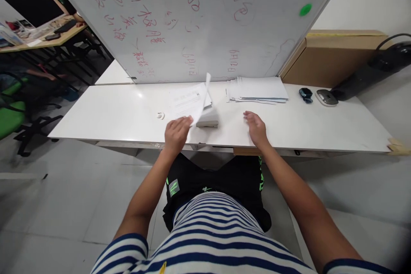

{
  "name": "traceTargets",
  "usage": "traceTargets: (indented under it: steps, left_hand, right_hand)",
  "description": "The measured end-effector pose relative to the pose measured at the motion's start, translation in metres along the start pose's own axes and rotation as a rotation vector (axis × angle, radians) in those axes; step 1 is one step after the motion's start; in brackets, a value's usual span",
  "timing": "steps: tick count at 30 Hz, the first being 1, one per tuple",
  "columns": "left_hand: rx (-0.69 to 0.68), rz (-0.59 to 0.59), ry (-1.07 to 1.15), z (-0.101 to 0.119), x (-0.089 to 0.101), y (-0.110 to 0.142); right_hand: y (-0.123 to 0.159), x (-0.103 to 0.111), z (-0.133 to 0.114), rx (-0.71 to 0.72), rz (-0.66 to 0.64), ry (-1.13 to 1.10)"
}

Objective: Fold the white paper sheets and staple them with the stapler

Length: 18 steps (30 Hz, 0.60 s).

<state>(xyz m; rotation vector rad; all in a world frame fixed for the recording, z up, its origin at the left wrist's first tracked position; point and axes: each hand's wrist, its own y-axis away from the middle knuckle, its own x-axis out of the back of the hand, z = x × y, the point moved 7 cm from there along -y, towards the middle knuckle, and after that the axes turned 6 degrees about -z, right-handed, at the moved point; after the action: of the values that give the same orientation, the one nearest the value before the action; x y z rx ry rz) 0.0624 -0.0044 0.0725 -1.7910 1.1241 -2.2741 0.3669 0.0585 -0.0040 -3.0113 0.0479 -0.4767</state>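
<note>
My left hand (177, 133) is closed on the edge of some printed paper sheets (188, 102), thumb on top. One sheet's right side curls up off the white table. Just right of that hand lies a low grey block (207, 123), perhaps a stapler; the paper partly covers what is behind it. My right hand (256, 128) hovers over the tabletop, fingers loosely extended to the left with nothing in them. Beyond it rests a stack of papers (261, 89), its left edges uneven. A small white curled item (160, 115) sits left of the printed sheets.
A whiteboard (199, 21) with red writing stands along the far side of the white table (321, 130). At the right are a smartwatch (305, 94), a computer mouse (326, 97), a black cylinder (375, 68) and a cardboard box (334, 58). Another person's arm shows far left.
</note>
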Motion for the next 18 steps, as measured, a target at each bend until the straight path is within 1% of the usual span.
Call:
traceTargets:
  steps: [1,2,3,4,5,7,10,11,15,18]
  left_hand:
    - [-0.058,-0.027,0.007,0.013,-0.001,0.004]
    - [-0.113,-0.056,0.013,0.026,-0.003,0.009]
    - [-0.162,-0.085,0.017,0.038,-0.005,0.014]
    - [-0.201,-0.112,0.022,0.047,-0.008,0.02]
    - [-0.229,-0.136,0.027,0.055,-0.011,0.025]
    - [-0.258,-0.164,0.04,0.065,-0.018,0.034]
    - [-0.267,-0.176,0.058,0.07,-0.026,0.041]
    - [-0.27,-0.178,0.061,0.071,-0.027,0.041]
    - [-0.281,-0.174,0.063,0.074,-0.03,0.042]
    - [-0.291,-0.174,0.06,0.076,-0.031,0.043]
  right_hand:
    - [0.007,-0.008,0.001,-0.119,-0.099,-0.212]
    - [0.017,-0.018,-0.001,-0.222,-0.234,-0.383]
    - [0.029,-0.026,-0.005,-0.303,-0.347,-0.51]
    - [0.039,-0.03,-0.01,-0.363,-0.426,-0.596]
    - [0.049,-0.032,-0.015,-0.405,-0.474,-0.646]
    - [0.063,-0.028,-0.02,-0.465,-0.509,-0.681]
    - [0.075,-0.022,-0.023,-0.535,-0.571,-0.685]
    - [0.076,-0.018,-0.023,-0.544,-0.574,-0.687]
    - [0.073,-0.003,-0.017,-0.55,-0.462,-0.694]
    - [0.076,-0.002,-0.005,-0.598,-0.427,-0.626]
